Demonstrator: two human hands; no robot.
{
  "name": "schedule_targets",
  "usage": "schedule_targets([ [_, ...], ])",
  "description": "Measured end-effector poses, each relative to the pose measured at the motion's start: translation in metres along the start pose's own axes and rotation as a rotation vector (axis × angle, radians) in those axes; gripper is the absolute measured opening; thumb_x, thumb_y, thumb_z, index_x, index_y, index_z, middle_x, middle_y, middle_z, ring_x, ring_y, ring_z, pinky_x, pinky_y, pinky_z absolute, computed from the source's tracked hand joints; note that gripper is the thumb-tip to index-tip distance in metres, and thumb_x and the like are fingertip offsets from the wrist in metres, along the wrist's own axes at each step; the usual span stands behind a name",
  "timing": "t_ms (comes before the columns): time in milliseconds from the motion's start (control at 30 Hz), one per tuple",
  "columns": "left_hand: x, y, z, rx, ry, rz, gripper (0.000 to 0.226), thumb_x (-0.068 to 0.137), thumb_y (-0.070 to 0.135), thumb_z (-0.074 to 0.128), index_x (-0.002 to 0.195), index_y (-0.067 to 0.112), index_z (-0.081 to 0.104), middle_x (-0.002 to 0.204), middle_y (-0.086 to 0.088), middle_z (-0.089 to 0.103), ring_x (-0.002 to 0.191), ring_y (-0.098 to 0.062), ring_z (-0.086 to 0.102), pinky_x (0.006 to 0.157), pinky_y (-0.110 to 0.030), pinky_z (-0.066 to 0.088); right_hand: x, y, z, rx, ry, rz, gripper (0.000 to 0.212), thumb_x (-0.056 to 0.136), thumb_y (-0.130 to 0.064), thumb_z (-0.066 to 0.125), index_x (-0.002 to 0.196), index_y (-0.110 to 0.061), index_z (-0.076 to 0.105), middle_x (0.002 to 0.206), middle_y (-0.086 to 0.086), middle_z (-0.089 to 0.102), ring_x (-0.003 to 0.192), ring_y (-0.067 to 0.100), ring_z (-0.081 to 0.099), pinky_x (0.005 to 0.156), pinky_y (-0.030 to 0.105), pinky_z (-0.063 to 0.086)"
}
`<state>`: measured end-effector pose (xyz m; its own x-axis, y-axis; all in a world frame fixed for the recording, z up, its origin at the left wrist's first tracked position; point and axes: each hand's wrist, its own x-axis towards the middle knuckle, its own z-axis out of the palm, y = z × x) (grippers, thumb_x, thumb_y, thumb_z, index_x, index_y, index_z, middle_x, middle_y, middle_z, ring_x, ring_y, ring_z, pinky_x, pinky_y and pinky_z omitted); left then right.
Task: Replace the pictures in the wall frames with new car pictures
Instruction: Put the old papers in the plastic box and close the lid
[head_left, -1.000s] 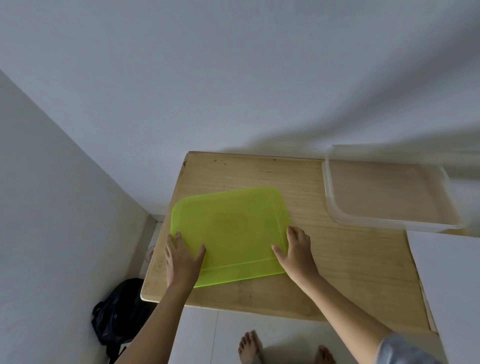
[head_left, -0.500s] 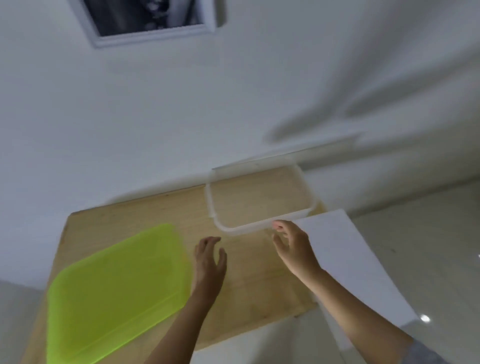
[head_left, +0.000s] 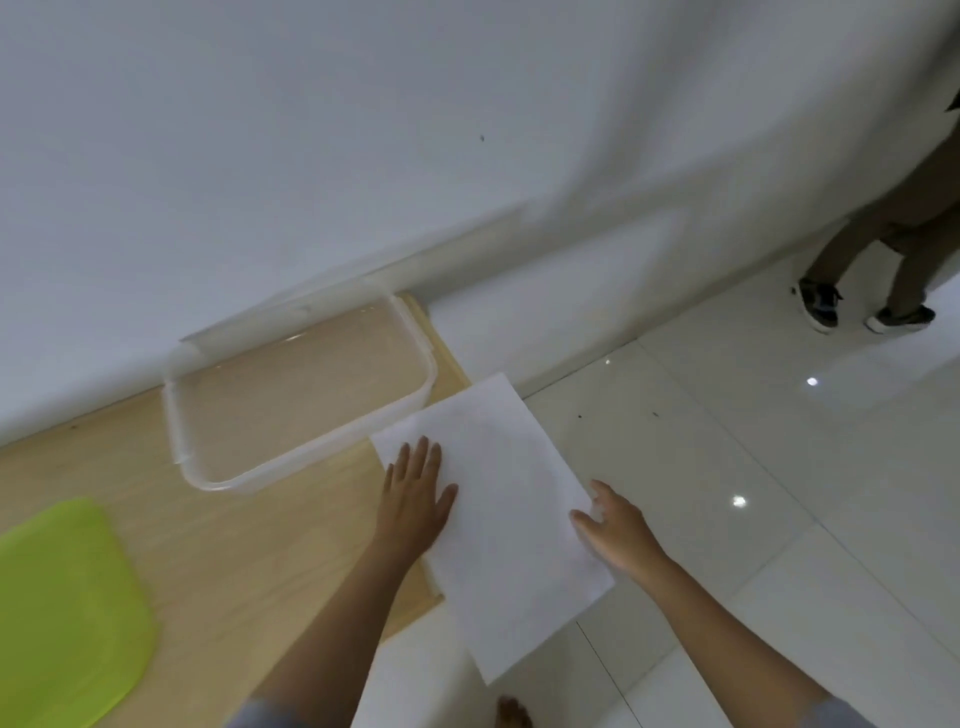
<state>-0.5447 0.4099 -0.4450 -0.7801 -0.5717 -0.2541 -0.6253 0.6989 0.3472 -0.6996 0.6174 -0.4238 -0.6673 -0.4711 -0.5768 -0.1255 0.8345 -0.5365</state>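
Observation:
A white sheet of paper (head_left: 498, 499), blank side up, lies at the right end of the wooden table (head_left: 249, 540) and hangs well over its edge. My left hand (head_left: 415, 493) rests flat on the sheet's left part, fingers straight. At the sheet's right edge, my right hand (head_left: 613, 525) touches the paper with its fingers spread; whether it pinches the edge is unclear. No wall frame is in view.
A clear plastic container (head_left: 296, 395) stands open on the table just left of the sheet. A lime-green lid (head_left: 62, 603) lies at the table's left. Another person's legs and shoes (head_left: 857, 291) stand on the white tiled floor at the far right, by the wall.
The view swung right. Both hands left the green lid, passed the clear container and now lie on the white sheet. The wall frame seen half a second ago is out of view.

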Motion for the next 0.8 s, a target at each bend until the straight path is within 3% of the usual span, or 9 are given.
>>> schedule_targets([
  [100, -0.006, -0.003, 0.003, 0.057, 0.057, -0.025, 0.092, 0.072, 0.063, -0.002, 0.148, 0.014, 0.018, 0.157, -0.005, 0.013, 0.145, -0.026, 0.011, 0.116, -0.041, 0.013, 0.001, 0.002, -0.004, 0.046, 0.008, -0.005, 0.059, 0.087, -0.038, 0.056, 0.138, -0.018, 0.035, 0.123, 0.009, 0.051, 0.109, 0.023, 0.053, 0.086, 0.031, 0.044],
  [200, -0.017, -0.005, 0.000, 0.092, 0.126, -0.118, 0.076, 0.084, 0.058, 0.016, 0.140, 0.012, 0.038, 0.147, -0.008, 0.038, 0.134, -0.030, 0.037, 0.104, -0.044, 0.035, 0.005, 0.002, -0.012, 0.043, 0.060, -0.059, 0.047, 0.082, -0.036, 0.063, 0.123, -0.018, 0.050, 0.109, 0.003, 0.055, 0.098, 0.020, 0.056, 0.080, 0.031, 0.047],
  [300, -0.025, -0.009, -0.006, 0.134, 0.202, -0.208, 0.062, 0.087, 0.049, 0.030, 0.124, 0.006, 0.055, 0.118, -0.013, 0.059, 0.101, -0.034, 0.057, 0.079, -0.044, 0.047, 0.005, -0.001, -0.017, 0.167, 0.098, -0.087, 0.036, 0.077, -0.027, 0.070, 0.110, -0.016, 0.060, 0.097, 0.000, 0.057, 0.088, 0.014, 0.055, 0.069, 0.021, 0.046],
  [367, -0.031, -0.015, -0.007, 0.094, 0.229, -0.291, 0.055, 0.091, 0.047, 0.041, 0.128, 0.008, 0.050, 0.118, -0.013, 0.054, 0.105, -0.033, 0.052, 0.084, -0.045, 0.043, 0.003, -0.003, -0.017, 0.276, 0.137, -0.103, 0.030, 0.077, -0.019, 0.071, 0.105, -0.015, 0.063, 0.096, 0.002, 0.059, 0.080, 0.009, 0.055, 0.060, 0.012, 0.042],
  [467, -0.037, -0.027, -0.006, 0.020, 0.204, -0.421, 0.067, 0.087, 0.056, 0.046, 0.140, 0.017, 0.033, 0.137, -0.010, 0.035, 0.126, -0.031, 0.032, 0.102, -0.046, 0.029, -0.002, -0.002, -0.011, 0.472, 0.199, -0.094, 0.028, 0.077, -0.012, 0.069, 0.104, -0.014, 0.064, 0.097, 0.004, 0.062, 0.078, 0.002, 0.058, 0.055, 0.005, 0.042],
  [600, -0.043, -0.037, -0.003, -0.029, 0.232, -0.462, 0.074, 0.085, 0.061, 0.046, 0.143, 0.020, 0.028, 0.149, -0.009, 0.024, 0.138, -0.031, 0.018, 0.110, -0.048, 0.020, -0.009, 0.003, 0.000, 0.712, 0.186, -0.105, 0.032, 0.076, -0.012, 0.072, 0.105, -0.020, 0.061, 0.110, 0.000, 0.063, 0.090, 0.015, 0.057, 0.075, 0.021, 0.044],
  [733, -0.044, -0.037, -0.007, -0.049, 0.263, -0.474, 0.075, 0.084, 0.060, 0.050, 0.142, 0.018, 0.030, 0.144, -0.009, 0.030, 0.131, -0.031, 0.027, 0.105, -0.047, 0.027, -0.019, 0.007, 0.010, 0.833, 0.162, -0.094, 0.037, 0.067, -0.019, 0.072, 0.101, -0.030, 0.061, 0.103, 0.012, 0.064, 0.086, 0.021, 0.056, 0.078, 0.033, 0.045],
  [800, -0.045, -0.035, -0.010, -0.076, 0.282, -0.489, 0.075, 0.082, 0.058, 0.054, 0.141, 0.017, 0.032, 0.139, -0.011, 0.034, 0.126, -0.032, 0.031, 0.103, -0.046, 0.029, -0.024, 0.008, 0.014, 0.902, 0.141, -0.078, 0.039, 0.066, -0.016, 0.067, 0.102, -0.030, 0.057, 0.097, 0.008, 0.066, 0.086, 0.022, 0.061, 0.074, 0.036, 0.048],
])
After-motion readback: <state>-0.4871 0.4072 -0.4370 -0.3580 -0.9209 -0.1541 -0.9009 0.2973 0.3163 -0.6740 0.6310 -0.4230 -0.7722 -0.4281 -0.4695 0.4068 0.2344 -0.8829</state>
